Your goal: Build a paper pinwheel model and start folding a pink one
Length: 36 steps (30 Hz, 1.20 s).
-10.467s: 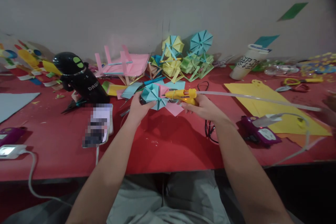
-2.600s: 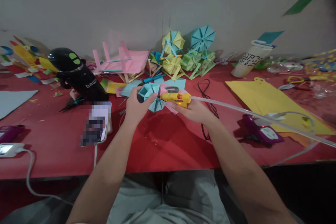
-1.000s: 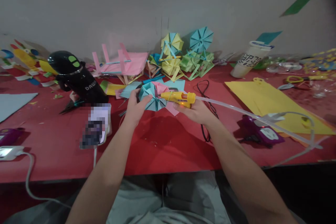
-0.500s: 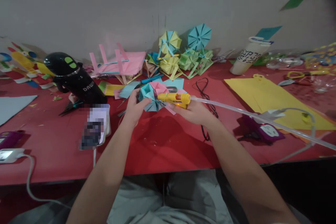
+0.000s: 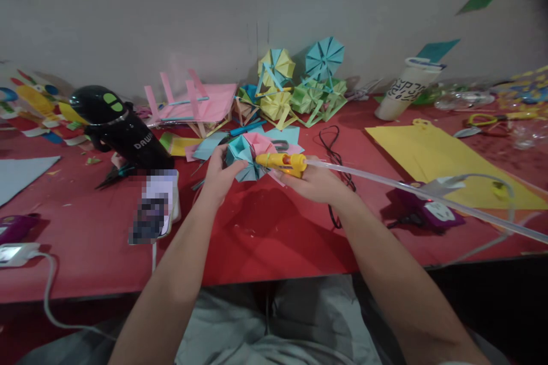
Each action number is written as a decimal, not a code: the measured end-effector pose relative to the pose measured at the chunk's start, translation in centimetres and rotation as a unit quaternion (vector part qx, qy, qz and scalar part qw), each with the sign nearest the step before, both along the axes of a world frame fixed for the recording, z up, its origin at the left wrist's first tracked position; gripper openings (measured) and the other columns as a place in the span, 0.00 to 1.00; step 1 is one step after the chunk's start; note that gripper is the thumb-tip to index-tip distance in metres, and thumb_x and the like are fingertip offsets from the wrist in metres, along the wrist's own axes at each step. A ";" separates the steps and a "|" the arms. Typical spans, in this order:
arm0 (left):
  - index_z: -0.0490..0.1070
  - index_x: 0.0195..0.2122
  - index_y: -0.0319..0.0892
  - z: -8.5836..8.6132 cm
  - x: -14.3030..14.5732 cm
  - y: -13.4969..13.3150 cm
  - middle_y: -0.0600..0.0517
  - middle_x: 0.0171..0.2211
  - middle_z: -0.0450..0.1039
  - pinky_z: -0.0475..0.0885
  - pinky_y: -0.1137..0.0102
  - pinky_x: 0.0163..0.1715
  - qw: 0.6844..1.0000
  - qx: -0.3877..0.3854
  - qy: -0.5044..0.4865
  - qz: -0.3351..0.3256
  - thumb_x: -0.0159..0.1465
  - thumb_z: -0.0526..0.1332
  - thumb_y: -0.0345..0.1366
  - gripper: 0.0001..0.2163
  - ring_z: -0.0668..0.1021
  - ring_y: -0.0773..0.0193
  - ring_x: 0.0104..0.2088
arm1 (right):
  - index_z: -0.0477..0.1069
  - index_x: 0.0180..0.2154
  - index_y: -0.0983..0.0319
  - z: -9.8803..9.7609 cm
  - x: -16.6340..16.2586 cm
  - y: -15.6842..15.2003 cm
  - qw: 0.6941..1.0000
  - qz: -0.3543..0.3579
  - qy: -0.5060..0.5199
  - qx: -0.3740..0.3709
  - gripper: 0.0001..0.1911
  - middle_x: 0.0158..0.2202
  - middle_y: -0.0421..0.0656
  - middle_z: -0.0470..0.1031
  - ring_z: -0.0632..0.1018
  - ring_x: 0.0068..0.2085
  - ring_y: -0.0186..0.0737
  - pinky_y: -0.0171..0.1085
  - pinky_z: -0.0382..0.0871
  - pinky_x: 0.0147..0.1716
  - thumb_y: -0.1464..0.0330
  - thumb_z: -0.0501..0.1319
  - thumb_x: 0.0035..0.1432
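My left hand (image 5: 219,174) is closed on a folded paper pinwheel (image 5: 244,155) of blue and pink sheets, held just above the red table (image 5: 265,228). My right hand (image 5: 314,182) grips a yellow hot glue gun (image 5: 283,163) with a long clear glue stick (image 5: 411,188) trailing off to the right. The gun's nozzle points left and touches the pinwheel's folds. A small orange light glows on the gun's body.
A black bottle-like device (image 5: 120,131) and a phone (image 5: 154,205) lie at the left. Finished paper pinwheels (image 5: 299,88) and a pink paper table (image 5: 197,104) stand by the wall. Yellow sheet (image 5: 445,159), purple gadget (image 5: 430,211), white cup (image 5: 405,97), black cable (image 5: 336,154), scissors (image 5: 483,125) are at the right.
The glue gun has shifted slightly along the pinwheel's folds over the last seconds. Both hands stay in the same spot, and the pinwheel has turned a little in my left hand.
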State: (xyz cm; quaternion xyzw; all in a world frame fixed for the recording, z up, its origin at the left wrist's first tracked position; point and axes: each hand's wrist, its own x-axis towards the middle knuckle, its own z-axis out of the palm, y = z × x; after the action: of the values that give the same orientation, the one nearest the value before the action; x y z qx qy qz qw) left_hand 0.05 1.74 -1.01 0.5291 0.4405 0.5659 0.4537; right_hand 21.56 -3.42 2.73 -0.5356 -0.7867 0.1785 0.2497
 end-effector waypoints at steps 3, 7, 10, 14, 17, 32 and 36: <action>0.68 0.41 0.43 0.1 0.0 -0.1 0.54 0.37 0.73 0.70 0.67 0.40 1.000 0.000 0.004 0.004 0.46 0.70 0.37 0.21 0.75 0.62 0.38 | 0.74 0.33 0.60 0.0 0.0 0.0 1.000 -0.006 -0.013 -0.004 0.20 0.28 0.43 0.75 0.74 0.31 0.39 0.36 0.64 0.31 0.53 0.54 0.63; 0.68 0.40 0.43 0.2 0.1 -0.2 0.54 0.36 0.72 0.69 0.67 0.40 1.000 0.003 0.013 0.010 0.46 0.70 0.37 0.20 0.74 0.62 0.38 | 0.75 0.33 0.59 -0.1 0.1 0.1 1.000 -0.003 -0.014 0.003 0.21 0.27 0.42 0.74 0.73 0.29 0.38 0.36 0.64 0.30 0.52 0.53 0.63; 0.68 0.40 0.43 0.2 0.1 -0.1 0.54 0.36 0.72 0.69 0.66 0.41 1.000 0.003 0.018 0.012 0.46 0.70 0.37 0.20 0.74 0.62 0.38 | 0.75 0.33 0.59 -0.1 0.1 0.1 1.000 0.002 -0.006 0.011 0.21 0.27 0.42 0.74 0.73 0.29 0.38 0.36 0.64 0.30 0.52 0.53 0.63; 0.67 0.41 0.43 0.0 0.0 0.0 0.53 0.37 0.72 0.70 0.66 0.42 0.999 0.000 0.025 0.021 0.47 0.70 0.38 0.21 0.75 0.62 0.39 | 0.76 0.34 0.59 -0.2 0.3 0.2 1.000 0.003 0.005 0.012 0.20 0.27 0.42 0.75 0.73 0.29 0.38 0.35 0.64 0.29 0.52 0.54 0.63; 0.67 0.42 0.43 -0.2 0.0 0.1 0.53 0.38 0.72 0.70 0.66 0.43 0.999 0.005 0.023 0.042 0.49 0.70 0.39 0.20 0.75 0.62 0.40 | 0.77 0.35 0.59 -0.4 0.4 0.3 0.999 0.009 0.020 0.026 0.19 0.29 0.43 0.76 0.75 0.31 0.41 0.37 0.66 0.32 0.53 0.55 0.62; 0.72 0.42 0.42 1.1 -0.4 0.1 0.50 0.40 0.75 0.72 0.62 0.44 0.997 -0.036 -0.066 0.012 0.47 0.69 0.40 0.20 0.77 0.58 0.42 | 0.73 0.41 0.63 -1.9 3.2 2.8 0.964 -0.124 0.233 0.026 0.22 0.27 0.41 0.72 0.71 0.26 0.36 0.37 0.68 0.28 0.51 0.56 0.60; 0.72 0.42 0.43 1.4 -0.3 -0.2 0.50 0.41 0.76 0.73 0.62 0.43 0.996 -0.033 -0.081 -0.013 0.48 0.68 0.39 0.19 0.77 0.57 0.43 | 0.72 0.40 0.63 -2.9 5.0 4.2 0.951 -0.190 0.244 0.021 0.19 0.26 0.39 0.70 0.68 0.25 0.35 0.36 0.65 0.25 0.55 0.61 0.54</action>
State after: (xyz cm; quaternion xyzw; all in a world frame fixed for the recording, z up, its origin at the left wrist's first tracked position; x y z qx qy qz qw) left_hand -0.22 1.52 0.36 0.4724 0.4137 0.5861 0.5120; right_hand 26.57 0.75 -0.19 -0.6101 -0.5887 0.2369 0.4745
